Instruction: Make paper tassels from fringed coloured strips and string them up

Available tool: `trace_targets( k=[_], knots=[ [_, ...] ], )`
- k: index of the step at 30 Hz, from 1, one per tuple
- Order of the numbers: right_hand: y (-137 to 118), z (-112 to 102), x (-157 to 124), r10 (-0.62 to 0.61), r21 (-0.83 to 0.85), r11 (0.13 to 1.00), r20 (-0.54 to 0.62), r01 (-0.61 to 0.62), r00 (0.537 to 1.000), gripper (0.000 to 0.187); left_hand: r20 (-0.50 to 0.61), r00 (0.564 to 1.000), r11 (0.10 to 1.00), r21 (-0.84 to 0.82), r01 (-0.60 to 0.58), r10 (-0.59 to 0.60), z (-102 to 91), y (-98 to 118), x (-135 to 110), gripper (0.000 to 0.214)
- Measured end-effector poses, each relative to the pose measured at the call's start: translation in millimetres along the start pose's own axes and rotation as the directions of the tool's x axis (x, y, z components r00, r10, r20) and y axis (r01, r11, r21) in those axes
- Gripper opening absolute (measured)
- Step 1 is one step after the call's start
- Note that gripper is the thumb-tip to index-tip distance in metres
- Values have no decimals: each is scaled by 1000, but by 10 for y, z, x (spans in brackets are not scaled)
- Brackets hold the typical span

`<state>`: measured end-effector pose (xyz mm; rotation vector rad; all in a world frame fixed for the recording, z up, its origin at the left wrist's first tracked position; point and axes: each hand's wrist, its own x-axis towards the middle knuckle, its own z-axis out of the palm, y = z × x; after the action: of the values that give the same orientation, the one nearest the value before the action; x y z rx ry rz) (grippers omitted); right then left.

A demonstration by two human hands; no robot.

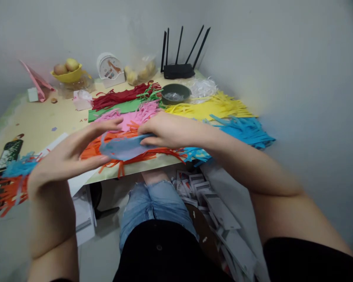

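Note:
My right hand [155,131] pinches one end of a pale blue, partly see-through sheet [125,147], blurred, over the front edge of the table. Fingers and thumb spread wide, my left hand [73,150] reaches around the sheet's other end; I see no firm grip there. Directly under the sheet lies orange fringed paper [91,148]. Behind it are pink fringed paper [129,118], green paper [117,110] and dark red fringed paper [114,98]. Yellow fringed paper [202,109] and blue fringed paper [244,131] spread to the right.
A dark green bowl [175,94] stands beside clear shredded strips [204,87]. At the back are a black router [179,71], a yellow fruit basket [66,77] and a round giraffe-printed holder [110,68]. Orange and blue fringe bundles [16,188] lie left. White packets [217,207] fill the floor below.

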<state>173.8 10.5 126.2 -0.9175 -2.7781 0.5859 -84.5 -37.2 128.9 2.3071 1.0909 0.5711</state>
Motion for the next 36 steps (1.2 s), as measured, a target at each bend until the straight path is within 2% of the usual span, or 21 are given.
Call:
trace_targets(
  k=[2,4,6,9,13,19,23,27,32,36],
  knots=[
    [-114,1,-28,18,-68,997,-11,-19,1000,12,-26,999,1000,0,28,-28,105,-3,143,50],
    [-151,0,-65,25,-85,996,-37,-28,999,11,65,994,996,-4,92,-92,227,-27,258,34],
    [-103,-4,-106,17,-42,999,-58,-19,998,10,111,983,987,-51,153,-146,309,-63,304,32],
    [60,5,-154,2,101,995,-80,6,997,15,13,979,974,-106,202,-202,327,-113,271,36],
    [235,81,-168,61,258,966,-129,-26,990,27,-65,965,963,-111,244,-252,274,-124,213,37],
    [280,229,-202,156,401,916,-305,-22,940,22,-238,924,950,-164,267,-300,304,-76,165,30],
    [314,331,-244,178,503,861,-433,73,884,19,-353,870,911,-349,220,-345,390,-162,89,20],
    [361,437,-256,166,601,776,-489,192,856,16,-357,874,838,-537,96,-329,469,-252,25,13],
    [397,489,-259,160,654,711,-507,258,847,15,-381,882,865,-498,58,-278,484,-269,-36,11],
    [385,453,-283,99,636,729,-463,252,881,22,-390,901,904,-427,5,-189,471,-248,-55,20]
  ],
)
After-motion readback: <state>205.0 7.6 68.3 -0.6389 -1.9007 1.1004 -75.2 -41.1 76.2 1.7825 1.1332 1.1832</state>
